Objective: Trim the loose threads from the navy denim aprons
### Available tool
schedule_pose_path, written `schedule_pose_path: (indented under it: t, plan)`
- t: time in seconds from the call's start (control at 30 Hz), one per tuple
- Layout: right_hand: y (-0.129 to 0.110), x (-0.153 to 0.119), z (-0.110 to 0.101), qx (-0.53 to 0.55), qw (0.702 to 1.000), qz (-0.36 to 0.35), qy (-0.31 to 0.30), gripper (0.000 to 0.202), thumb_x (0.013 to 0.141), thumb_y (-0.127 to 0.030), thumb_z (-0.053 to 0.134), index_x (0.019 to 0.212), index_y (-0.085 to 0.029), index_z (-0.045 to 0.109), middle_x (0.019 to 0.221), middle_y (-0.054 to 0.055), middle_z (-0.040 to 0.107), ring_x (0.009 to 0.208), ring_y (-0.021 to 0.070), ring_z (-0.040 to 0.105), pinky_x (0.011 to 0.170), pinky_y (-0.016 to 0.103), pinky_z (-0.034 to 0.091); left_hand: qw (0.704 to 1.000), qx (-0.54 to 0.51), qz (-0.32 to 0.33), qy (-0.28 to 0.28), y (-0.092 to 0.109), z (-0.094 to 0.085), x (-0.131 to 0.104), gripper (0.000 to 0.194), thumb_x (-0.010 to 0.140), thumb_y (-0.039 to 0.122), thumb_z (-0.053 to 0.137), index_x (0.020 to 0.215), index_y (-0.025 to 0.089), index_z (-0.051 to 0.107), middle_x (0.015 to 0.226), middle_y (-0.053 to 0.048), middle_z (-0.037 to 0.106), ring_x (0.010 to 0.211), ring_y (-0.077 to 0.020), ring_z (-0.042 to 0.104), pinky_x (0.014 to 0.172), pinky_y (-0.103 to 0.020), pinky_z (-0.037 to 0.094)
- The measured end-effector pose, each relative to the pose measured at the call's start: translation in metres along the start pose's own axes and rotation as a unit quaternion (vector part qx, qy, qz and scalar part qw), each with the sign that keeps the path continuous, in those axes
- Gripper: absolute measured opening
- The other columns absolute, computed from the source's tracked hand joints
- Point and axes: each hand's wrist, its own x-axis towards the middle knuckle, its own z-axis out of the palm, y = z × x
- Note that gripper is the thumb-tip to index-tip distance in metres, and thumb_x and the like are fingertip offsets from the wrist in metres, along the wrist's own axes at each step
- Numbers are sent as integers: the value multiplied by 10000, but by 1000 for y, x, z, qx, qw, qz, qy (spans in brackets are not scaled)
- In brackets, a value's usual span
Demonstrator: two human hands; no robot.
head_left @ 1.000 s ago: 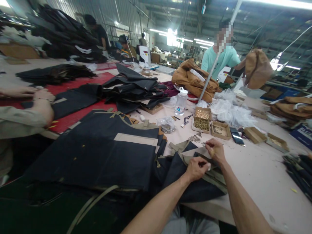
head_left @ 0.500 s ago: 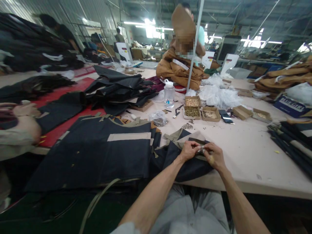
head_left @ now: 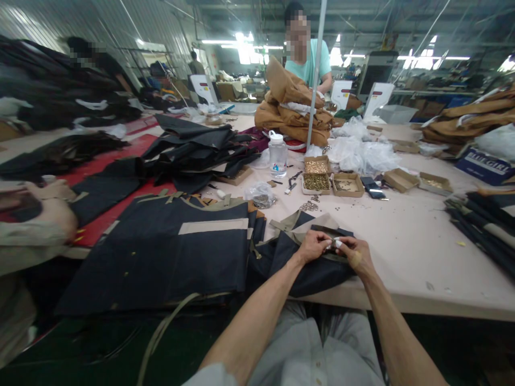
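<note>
A dark navy garment [head_left: 287,268] with khaki trim lies bunched at the table's front edge. Over its upper part, my left hand [head_left: 314,246] pinches with thumb and forefinger. My right hand [head_left: 354,253] meets it there, also pinching, and has white wrapping on a fingertip. Whatever small piece sits between the two sets of fingertips is too small and covered to make out. To the left, a stack of flat navy garments [head_left: 213,262] with a khaki band on top touches the bunched one.
Small boxes of brass-coloured fittings [head_left: 316,182], loose metal rings [head_left: 309,206], a water bottle [head_left: 277,155] and a phone [head_left: 373,188] stand beyond my hands. A pole [head_left: 316,75] rises mid-table. A co-worker's hand [head_left: 56,198] is at the left; another person [head_left: 311,67] stands behind brown garments [head_left: 285,115].
My hands stay together at the same spot, the right fingers shifting slightly. Across the table, the person has lowered a brown garment onto the pile. The co-worker's hand at left moved a little right.
</note>
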Motion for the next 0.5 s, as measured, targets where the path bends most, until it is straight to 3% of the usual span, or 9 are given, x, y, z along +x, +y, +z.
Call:
schedule_pose_path:
  t: [0.27, 0.5]
  plan:
    - [9, 3, -2, 6, 1000, 13, 2, 467, 707, -555, 779, 916, -138, 768, 680, 78, 724, 583, 219, 664, 584, 323, 560, 999, 48, 14, -11, 9, 0, -1, 255, 820, 322, 667, 888, 92, 754, 690, -42, 670, 579, -96, 548, 552, -205, 406]
    - [4, 4, -2, -42, 999, 1, -24, 443, 747, -560, 742, 907, -147, 759, 579, 39, 662, 491, 180, 587, 491, 284, 481, 999, 17, 43, -15, 16, -3, -5, 302, 782, 378, 743, 889, 96, 743, 773, -67, 708, 655, -125, 616, 614, -224, 463]
